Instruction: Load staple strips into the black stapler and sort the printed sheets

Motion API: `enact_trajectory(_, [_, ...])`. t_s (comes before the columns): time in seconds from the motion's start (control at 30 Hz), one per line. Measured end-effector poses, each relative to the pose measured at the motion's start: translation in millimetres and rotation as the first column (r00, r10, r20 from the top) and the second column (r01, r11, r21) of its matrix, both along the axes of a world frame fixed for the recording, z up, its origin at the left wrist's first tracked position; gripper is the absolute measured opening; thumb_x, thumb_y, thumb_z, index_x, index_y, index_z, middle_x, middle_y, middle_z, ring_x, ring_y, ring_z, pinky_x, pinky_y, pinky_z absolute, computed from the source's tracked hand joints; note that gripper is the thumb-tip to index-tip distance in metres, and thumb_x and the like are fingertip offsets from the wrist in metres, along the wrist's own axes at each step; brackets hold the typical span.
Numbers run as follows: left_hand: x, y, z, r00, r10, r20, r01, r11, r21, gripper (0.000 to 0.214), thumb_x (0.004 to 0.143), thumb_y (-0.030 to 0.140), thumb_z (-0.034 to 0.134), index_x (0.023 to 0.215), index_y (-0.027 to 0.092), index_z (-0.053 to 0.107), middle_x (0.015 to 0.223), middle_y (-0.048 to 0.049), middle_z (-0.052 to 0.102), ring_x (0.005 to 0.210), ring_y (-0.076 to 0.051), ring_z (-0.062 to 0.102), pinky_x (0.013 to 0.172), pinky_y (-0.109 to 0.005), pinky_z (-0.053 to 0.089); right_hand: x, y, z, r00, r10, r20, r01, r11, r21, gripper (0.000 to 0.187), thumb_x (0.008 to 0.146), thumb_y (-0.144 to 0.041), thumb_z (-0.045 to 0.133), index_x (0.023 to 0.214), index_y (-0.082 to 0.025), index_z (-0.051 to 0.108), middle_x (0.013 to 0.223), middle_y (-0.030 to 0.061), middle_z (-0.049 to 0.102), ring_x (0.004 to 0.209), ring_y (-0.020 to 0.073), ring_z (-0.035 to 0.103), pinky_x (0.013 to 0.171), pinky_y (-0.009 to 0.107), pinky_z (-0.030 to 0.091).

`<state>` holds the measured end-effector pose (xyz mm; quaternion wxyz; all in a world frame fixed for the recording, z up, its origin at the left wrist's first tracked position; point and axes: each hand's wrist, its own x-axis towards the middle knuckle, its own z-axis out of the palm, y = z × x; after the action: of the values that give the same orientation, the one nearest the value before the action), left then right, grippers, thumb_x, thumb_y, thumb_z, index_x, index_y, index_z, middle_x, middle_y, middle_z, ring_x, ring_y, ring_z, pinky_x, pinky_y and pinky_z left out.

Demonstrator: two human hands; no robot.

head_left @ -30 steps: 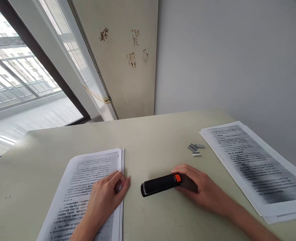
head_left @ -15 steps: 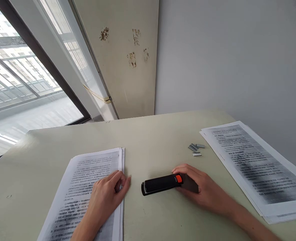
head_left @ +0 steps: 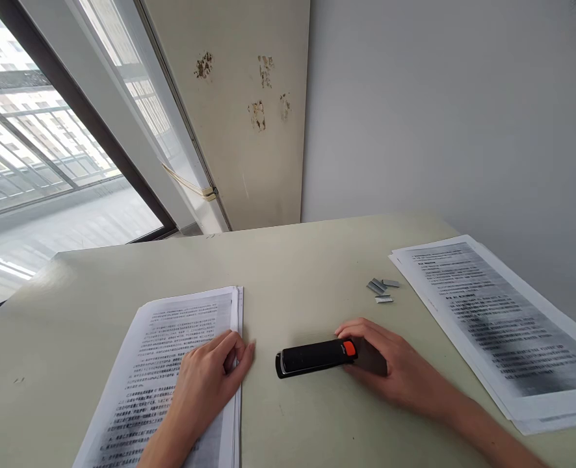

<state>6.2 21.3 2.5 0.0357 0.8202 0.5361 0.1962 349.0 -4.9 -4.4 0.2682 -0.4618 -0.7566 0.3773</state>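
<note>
A black stapler (head_left: 312, 357) with an orange-red button lies on the table between my hands. My right hand (head_left: 390, 367) holds it at the button end, fingers along the far side and thumb along the near side; a dark gap shows between palm and stapler. My left hand (head_left: 210, 370) rests on the right part of a stack of printed sheets (head_left: 171, 344), its fingers curled in and the thumb close to the index finger, with nothing seen in it. Beyond the stapler lie several grey strips of staples (head_left: 378, 286).
A second stack of printed sheets (head_left: 493, 318) lies along the right side of the pale green table (head_left: 288, 260). Behind the table stand a grey wall (head_left: 439, 117) and a stained cream panel (head_left: 253, 162). On the left is a window (head_left: 49, 136) with railings outside.
</note>
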Motion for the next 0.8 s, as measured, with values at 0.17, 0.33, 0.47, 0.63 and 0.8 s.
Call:
enact_trajectory(0.17, [0.9,-0.6,0.7,1.0,0.017,-0.001,-0.017,1.0,-0.015,0.039,0.104,0.041,0.05,0.07,0.022,0.047,0.058,0.0075,0.051,0.046,-0.008,0.042,0.05,-0.022,0.033,-0.1,0.4,1.3,1.0,0.003,0.002,-0.003,1.0,0.002,0.022,0.103,-0.024,0.061,0.123,-0.03,0.056,0.128,0.004,0.067,0.112,0.0202,0.067,0.097,0.032,0.052])
enact_trajectory(0.33, [2.3,-0.7,2.1,1.0,0.019,0.0,-0.019,1.0,-0.025,0.038,0.103,0.04,0.051,0.07,0.022,0.048,0.058,0.0074,0.05,0.047,-0.009,0.043,0.051,-0.022,0.033,0.7,0.2,0.9,1.0,0.007,0.001,-0.007,1.0,0.001,0.022,0.102,-0.023,0.062,0.122,-0.031,0.056,0.128,0.0036,0.067,0.114,0.0203,0.066,0.099,0.032,0.051])
enact_trajectory(0.47, [1.0,-1.4,1.0,1.0,0.021,0.017,-0.02,0.999,-0.032,0.037,0.103,0.039,0.052,0.07,0.022,0.048,0.058,0.0073,0.05,0.048,-0.009,0.042,0.051,-0.022,0.033,1.3,0.2,0.2,1.0,0.004,-0.008,-0.004,1.0,0.003,0.023,0.102,-0.023,0.063,0.122,-0.03,0.056,0.128,0.0038,0.066,0.114,0.0204,0.066,0.099,0.032,0.051])
enact_trajectory(0.63, [0.1,-1.9,1.0,0.999,0.014,0.041,-0.012,0.999,-0.043,0.036,0.101,0.038,0.055,0.07,0.022,0.048,0.058,0.0072,0.05,0.047,-0.009,0.042,0.051,-0.022,0.032,1.4,-0.2,0.6,1.0,0.008,-0.007,-0.008,1.0,-0.001,0.023,0.102,-0.023,0.063,0.123,-0.03,0.055,0.129,0.0039,0.066,0.115,0.0199,0.065,0.099,0.032,0.051])
enact_trajectory(0.8, [1.6,-1.4,1.8,0.999,0.015,0.049,-0.013,0.999,-0.043,0.036,0.102,0.038,0.054,0.069,0.022,0.048,0.058,0.0065,0.051,0.047,-0.009,0.042,0.051,-0.023,0.031,1.0,0.1,-0.8,1.0,0.013,0.002,-0.013,1.0,0.004,0.023,0.102,-0.022,0.063,0.122,-0.03,0.055,0.129,0.0046,0.066,0.115,0.0201,0.065,0.099,0.033,0.052])
